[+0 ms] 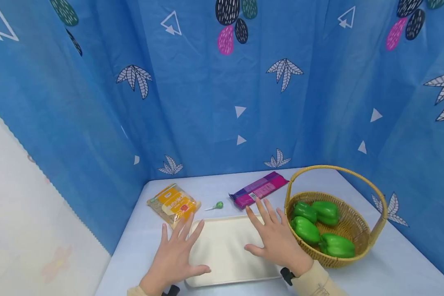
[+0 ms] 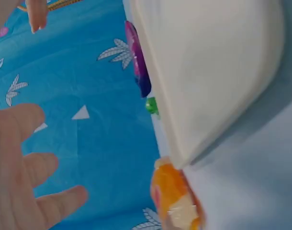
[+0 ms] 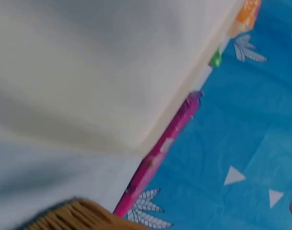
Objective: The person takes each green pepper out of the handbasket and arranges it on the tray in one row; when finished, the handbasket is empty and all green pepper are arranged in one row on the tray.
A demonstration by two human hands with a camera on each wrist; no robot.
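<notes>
- We see both hands, left hand (image 1: 175, 257) and right hand (image 1: 274, 242), released: fingers spread, grasping nothing, over the tray's nine and three o'clock sides.
- The pale tray (image 1: 229, 246) lies in front of us on the worktop (image 1: 211, 187), probably centred so either hand reaches it equally.
- Taking the tray as our dial, the wicker basket (image 1: 349, 226) sits between two and three o'clock; its raised wall likely keeps the four green peppers (image 1: 305, 230) from rolling.
- At ten o'clock we have the orange packet (image 1: 175, 203), flat, which suits its limp wrapping.
- The green lollipop (image 1: 219, 205), near twelve, lies sideways, presumably too top-heavy to stand.
- The purple packet (image 1: 259, 190) slants at one o'clock.
</notes>
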